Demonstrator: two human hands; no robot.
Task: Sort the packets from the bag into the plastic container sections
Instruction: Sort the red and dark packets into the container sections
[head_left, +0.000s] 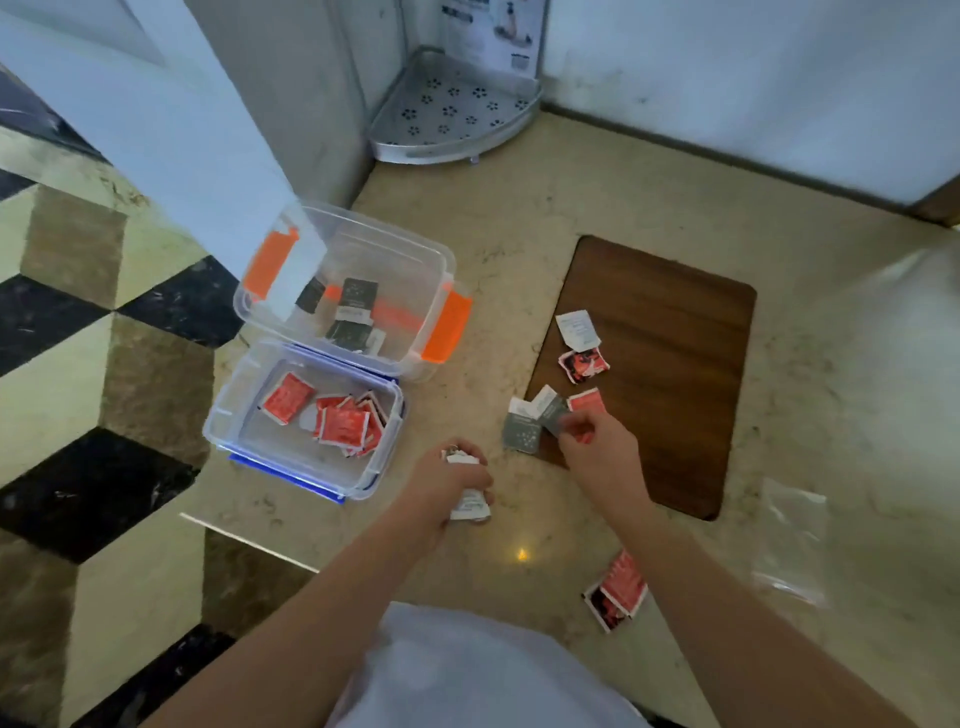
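Two clear plastic containers stand on the counter at the left. The nearer one, blue-trimmed, holds several red packets. The farther one, with orange clips, holds dark packets. My left hand grips a bunch of white-backed packets just right of the blue-trimmed container. My right hand pinches a grey packet at the near left edge of the brown board. Loose packets lie there: a grey one, a red one, a red one and a white one.
Two red packets lie on the counter near my right forearm. A clear plastic bag lies flat at the right. A metal corner shelf stands at the back by the wall. The counter edge drops to a tiled floor on the left.
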